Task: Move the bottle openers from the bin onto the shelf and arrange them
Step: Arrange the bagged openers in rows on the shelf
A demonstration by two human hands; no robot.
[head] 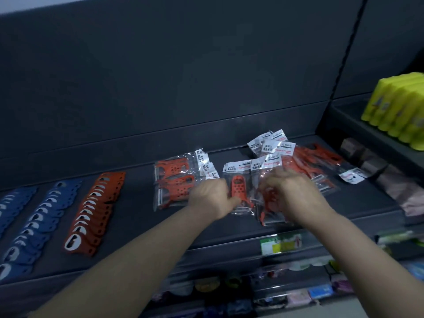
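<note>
Left hand (pixel 212 195) pinches the lower edge of a bagged orange opener (pixel 238 191) lying mid-shelf (pixel 137 216). Right hand (pixel 290 193) rests fingers-down on the adjoining packets (pixel 270 203); grip there cannot be told. Bin not visible. Risk: slick overlapping bags slide, dragging neighbours askew. Far heap (pixel 305 161) lies loose and could spill further.

Orange bagged openers (pixel 175 177), blue openers (pixel 34 228), dark grey shelf (pixel 137 216), yellow bottles (pixel 399 106)
</note>
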